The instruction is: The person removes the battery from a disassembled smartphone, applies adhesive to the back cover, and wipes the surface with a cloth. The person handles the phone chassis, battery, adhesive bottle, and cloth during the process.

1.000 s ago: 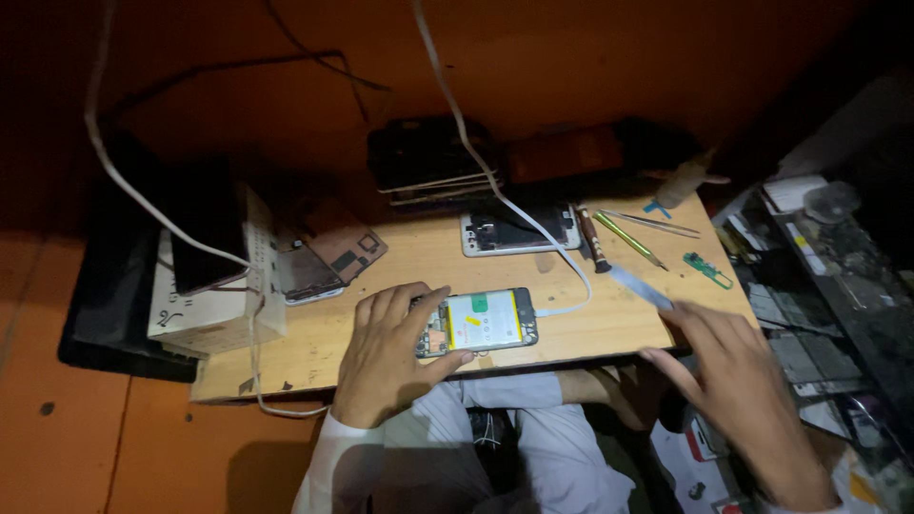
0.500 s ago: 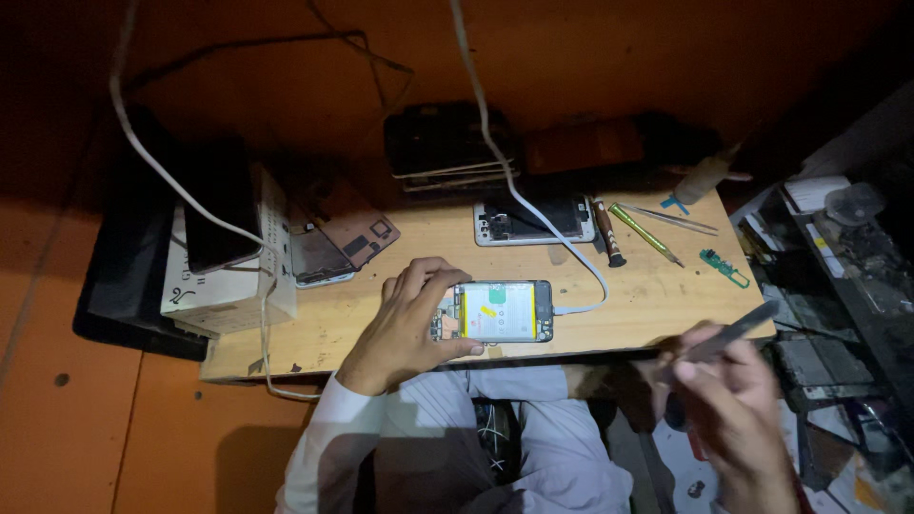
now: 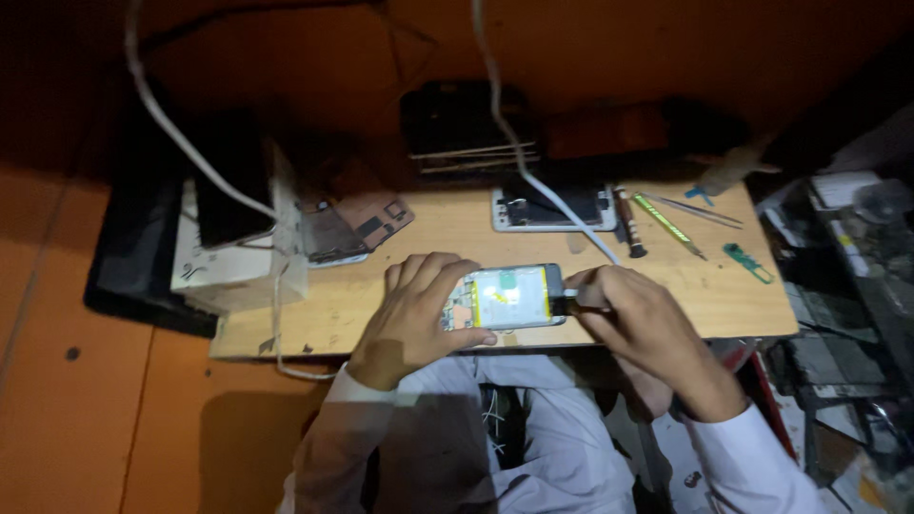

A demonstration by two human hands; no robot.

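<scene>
An opened phone [image 3: 505,296], back cover off and white inner parts showing, lies on a small wooden board [image 3: 381,305] over my lap. My left hand [image 3: 416,306] grips the phone's left end and steadies it. My right hand [image 3: 636,319] holds a dark thin tool [image 3: 564,304] whose tip touches the phone's right end. A white cable [image 3: 562,211] comes down from above and ends close to that same end of the phone.
Another opened phone [image 3: 550,208] lies at the board's far edge. Beside it are a dark screwdriver [image 3: 626,224], a green-handled tool [image 3: 665,223], tweezers [image 3: 700,210] and a small green part [image 3: 746,262]. Circuit boards [image 3: 352,227] and a white box [image 3: 227,266] sit left. Cluttered shelves stand right.
My right hand came up from below the board's right edge with the tool and now meets the phone's right end. The left hand kept hold of the phone.
</scene>
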